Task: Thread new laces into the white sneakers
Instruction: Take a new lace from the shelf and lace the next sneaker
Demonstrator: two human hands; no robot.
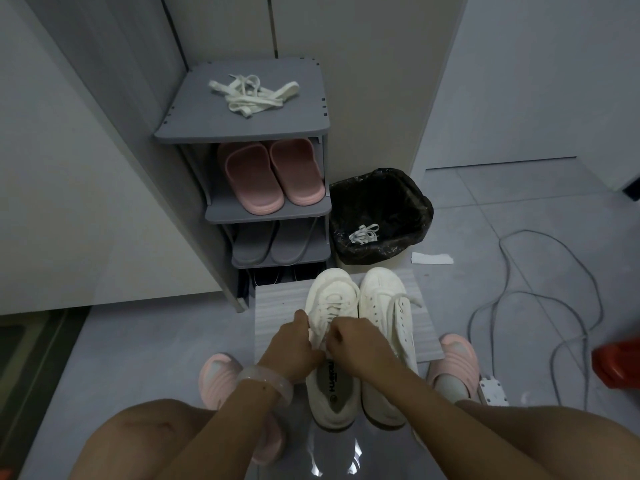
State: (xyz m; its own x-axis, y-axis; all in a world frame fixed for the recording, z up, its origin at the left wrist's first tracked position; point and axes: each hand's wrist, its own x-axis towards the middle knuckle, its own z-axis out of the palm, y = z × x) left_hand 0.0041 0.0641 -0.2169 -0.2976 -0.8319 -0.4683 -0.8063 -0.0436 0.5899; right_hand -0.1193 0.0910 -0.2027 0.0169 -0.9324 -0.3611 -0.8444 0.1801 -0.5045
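From the head camera I look down on a grey rack (242, 129) against the wall, a tangle of white laces (252, 93) lying on its top shelf. Pink slippers (272, 174) fill the shelf below, grey slippers (266, 244) the next one down. Just right of the rack stands a bin (381, 216) lined with a black bag, with a small knot of lace (363, 233) at its bottom. A scrap of white paper (432, 258) lies on the tiles beside it, and grey cables (540, 306) loop across the floor to the right, ending at a white power strip (493, 389). A red object (620, 363) sits at the right edge.

The two sneakers (332, 341) stand side by side on a pale mat (277, 313), toes toward the rack, between my feet in pink clogs (457, 362). The right sneaker (388, 320) has loose lace ends trailing over its side.

My left hand (292, 348), a clear bangle (266, 379) on its wrist, has its fingers curled and pinches the lace (320, 327) over the left sneaker's eyelets. My right hand (360, 344) is curled too and pinches the same lace just beside it. The hands hide the middle of that shoe, so I cannot tell how far it is laced.
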